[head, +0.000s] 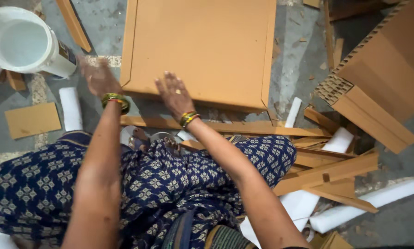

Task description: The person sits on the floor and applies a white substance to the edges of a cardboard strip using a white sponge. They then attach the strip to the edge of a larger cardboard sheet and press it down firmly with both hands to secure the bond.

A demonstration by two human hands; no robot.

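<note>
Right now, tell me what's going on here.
A person sits on the floor amid cardboard strips and white paper rolls. The right hand presses flat on the near edge of a large brown cardboard panel. The left hand, blurred, is by the panel's left corner, near a white bucket.

far centre: flat cardboard panel point(200, 50) fills floor | far left: white bucket point(24, 41) blocks | right: honeycomb board stack point(382, 78), strip offcuts point(327, 173) crowd | bare floor gap point(294, 64) between panel and stack

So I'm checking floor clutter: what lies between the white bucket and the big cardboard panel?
In the head view, the blurred left hand between white bucket and cardboard panel, plus a cardboard strip on grey floor.
</note>
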